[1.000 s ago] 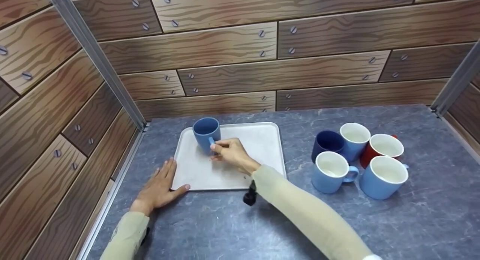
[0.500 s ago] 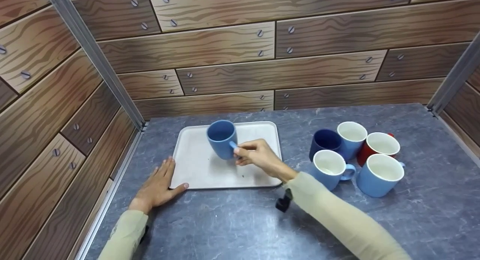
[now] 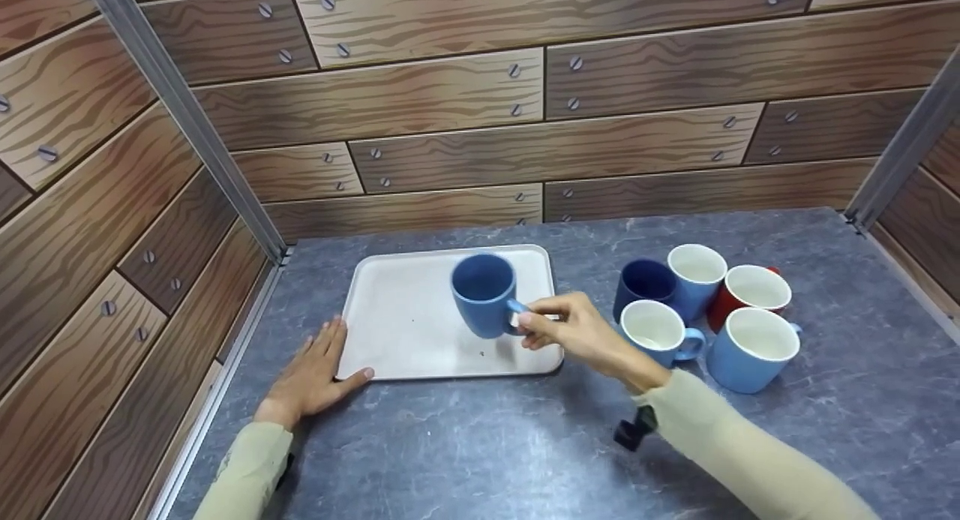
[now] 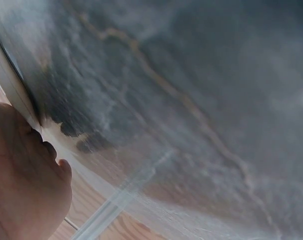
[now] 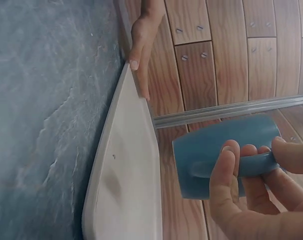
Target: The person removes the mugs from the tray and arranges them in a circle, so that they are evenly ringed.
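A blue mug [image 3: 484, 299] hangs over the right part of a white tray [image 3: 405, 340]. My right hand [image 3: 585, 332] pinches its handle between thumb and fingers. In the right wrist view the mug [image 5: 216, 147] is clear of the tray's surface, with the fingers curled round the handle. My left hand [image 3: 307, 377] lies flat at the tray's left front corner, fingers straight along the edge and thumb at the front rim. Only part of the left hand [image 4: 29, 175] shows in the left wrist view.
Several mugs stand close together on the right: a dark blue mug [image 3: 645, 284], a red mug [image 3: 750, 295] and light blue mugs, among them a front one [image 3: 754, 351]. Wood-patterned walls [image 3: 450, 92] enclose the grey marbled table [image 3: 450, 445] at the back and sides.
My right hand has carried the blue mug rightward across the tray, from its left back part to over its right part. The left hand stays at the tray's corner.
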A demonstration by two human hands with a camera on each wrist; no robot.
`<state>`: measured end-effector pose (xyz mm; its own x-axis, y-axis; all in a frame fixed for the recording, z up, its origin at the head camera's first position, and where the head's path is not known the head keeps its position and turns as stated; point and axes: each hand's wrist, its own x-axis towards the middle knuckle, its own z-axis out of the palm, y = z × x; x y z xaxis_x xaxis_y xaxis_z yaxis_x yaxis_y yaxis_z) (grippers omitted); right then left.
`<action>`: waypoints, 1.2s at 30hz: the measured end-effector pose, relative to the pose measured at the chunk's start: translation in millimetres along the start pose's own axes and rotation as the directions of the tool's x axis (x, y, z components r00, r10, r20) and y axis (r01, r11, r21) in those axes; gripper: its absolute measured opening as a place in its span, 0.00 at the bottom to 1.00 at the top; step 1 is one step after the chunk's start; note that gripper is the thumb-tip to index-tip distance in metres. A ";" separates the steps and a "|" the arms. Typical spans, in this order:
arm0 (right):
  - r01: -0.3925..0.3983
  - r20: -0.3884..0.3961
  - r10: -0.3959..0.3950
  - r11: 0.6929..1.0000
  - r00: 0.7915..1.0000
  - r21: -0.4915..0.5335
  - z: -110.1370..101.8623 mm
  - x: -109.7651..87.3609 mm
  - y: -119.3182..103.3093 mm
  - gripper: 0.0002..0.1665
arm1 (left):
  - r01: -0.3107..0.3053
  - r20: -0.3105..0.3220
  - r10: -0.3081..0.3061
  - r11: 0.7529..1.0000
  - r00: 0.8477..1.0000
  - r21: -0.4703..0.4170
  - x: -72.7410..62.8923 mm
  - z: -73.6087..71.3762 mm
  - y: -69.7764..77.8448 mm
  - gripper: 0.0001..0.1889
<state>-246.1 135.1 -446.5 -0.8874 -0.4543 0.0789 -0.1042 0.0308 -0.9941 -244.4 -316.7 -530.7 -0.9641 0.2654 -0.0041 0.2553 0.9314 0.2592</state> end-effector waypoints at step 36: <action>0.352 0.167 -0.343 0.936 0.925 -0.027 -102.1 -137.1 -9.9 0.17 | 0.017 0.012 -0.017 1.000 1.000 0.003 -1.0 2.6 -2.3 0.59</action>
<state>-169.3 288.0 -439.9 -0.7096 -0.5794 0.4010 -0.4217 -0.1067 -0.9004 -243.8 -318.5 -533.8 -0.9673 0.2528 -0.0205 0.2393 0.9365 0.2564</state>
